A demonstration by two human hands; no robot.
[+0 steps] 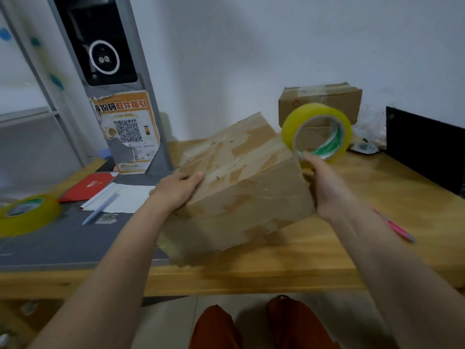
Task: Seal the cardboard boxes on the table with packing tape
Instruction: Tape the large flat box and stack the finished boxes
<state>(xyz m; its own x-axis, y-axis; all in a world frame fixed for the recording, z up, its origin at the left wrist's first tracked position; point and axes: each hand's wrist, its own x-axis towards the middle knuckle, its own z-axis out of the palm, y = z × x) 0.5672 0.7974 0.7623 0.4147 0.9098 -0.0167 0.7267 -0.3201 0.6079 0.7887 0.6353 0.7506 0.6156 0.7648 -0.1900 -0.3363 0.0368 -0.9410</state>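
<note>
A large worn cardboard box (241,182) sits tilted on the wooden table (327,253), its flaps down and old tape scars on top. My left hand (176,190) presses flat on the box's near left top edge. At the box's right corner my right hand (324,180) grips a yellow roll of packing tape (317,131), held upright above the table. A smaller taped cardboard box (319,102) stands at the back against the wall.
A second yellow tape roll (27,214) lies on the grey mat at left, near a red booklet (88,186), papers and a pen (100,209). A pink pen (395,226) lies at right. A black panel (425,149) stands at the right rear; a kiosk post (105,59) rises at left.
</note>
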